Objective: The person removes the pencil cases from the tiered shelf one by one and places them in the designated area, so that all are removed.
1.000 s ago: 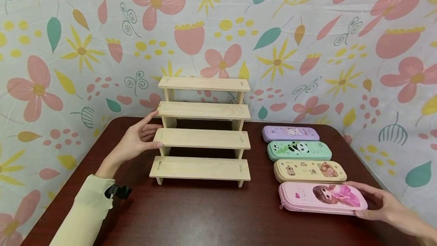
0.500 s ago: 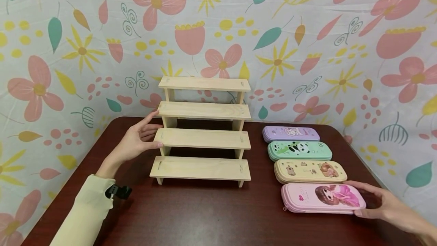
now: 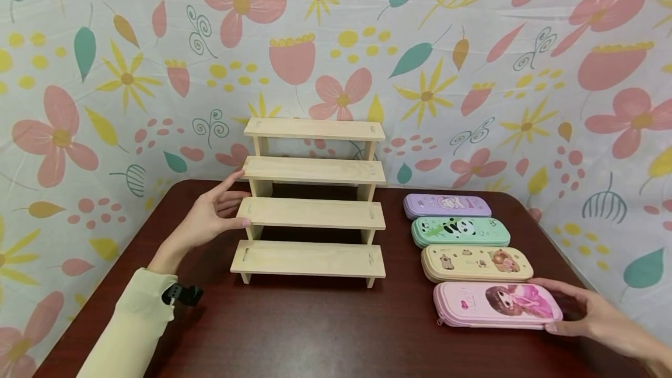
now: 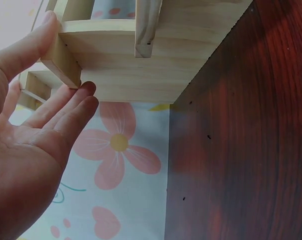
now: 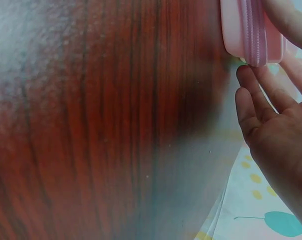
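At its left side, my left hand [image 3: 212, 212] touches a light wooden four-step display shelf [image 3: 310, 212]. The thumb rests at the front left corner of the second step from the bottom, and the index finger reaches the step above. In the left wrist view the fingers [image 4: 73, 112] are extended beside a step's end. My right hand [image 3: 590, 314] grips the right end of a pink pencil case [image 3: 472, 305] with a printed doll, its thumb at the front and fingers behind. The right wrist view shows the pink case's zipper [image 5: 255, 35] between thumb and fingers.
Behind the pink case lie a cream pencil case [image 3: 462, 264], a green one with a panda [image 3: 438, 232] and a purple one [image 3: 420, 206], lined up on the dark wooden table [image 3: 294, 331]. A flower-patterned cloth [image 3: 325, 22] hangs behind the table.
The pink pencil case's left end has shifted slightly to the right, and the case now lies a little straighter. My left hand and the shelf have stayed still.
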A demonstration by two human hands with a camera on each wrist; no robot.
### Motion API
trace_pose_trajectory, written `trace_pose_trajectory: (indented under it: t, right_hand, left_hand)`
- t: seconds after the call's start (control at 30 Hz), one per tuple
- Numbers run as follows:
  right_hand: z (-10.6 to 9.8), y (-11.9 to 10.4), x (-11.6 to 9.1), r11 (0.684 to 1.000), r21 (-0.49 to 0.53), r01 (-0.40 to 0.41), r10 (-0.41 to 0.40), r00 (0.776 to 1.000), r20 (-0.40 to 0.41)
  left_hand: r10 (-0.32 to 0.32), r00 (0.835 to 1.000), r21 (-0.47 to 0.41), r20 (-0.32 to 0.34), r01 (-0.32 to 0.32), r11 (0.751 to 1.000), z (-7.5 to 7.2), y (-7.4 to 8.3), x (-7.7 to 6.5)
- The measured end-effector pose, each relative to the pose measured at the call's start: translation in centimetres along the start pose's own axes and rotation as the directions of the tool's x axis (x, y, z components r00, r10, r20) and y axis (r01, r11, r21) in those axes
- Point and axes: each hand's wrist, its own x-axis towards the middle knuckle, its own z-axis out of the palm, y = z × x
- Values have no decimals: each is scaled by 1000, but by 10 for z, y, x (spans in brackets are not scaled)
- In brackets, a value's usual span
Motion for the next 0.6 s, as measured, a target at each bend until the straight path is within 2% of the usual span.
trace_pose_trajectory:
  t: [0.1,0.3,0.47,0.6]
  right_hand:
    - [-1,2,0,1000,24,-1,0,1000,18]
    - [-15,-2,0,996,69,61,-64,997,39]
    - [-28,-27,4,993,-107,50,-56,997,-54]
    - [-26,-59,14,962,-266,60,-109,979,-174]
  left_hand:
    - [-2,1000,6,-4,2,1000,0,-1,0]
    - [-8,1000,15,-3,8,1000,-1,-2,0]
    - [-13,1000,33,3,12,999,-4,-2,-1]
    - [-20,1000,74,10,19,997,-10,0,-6]
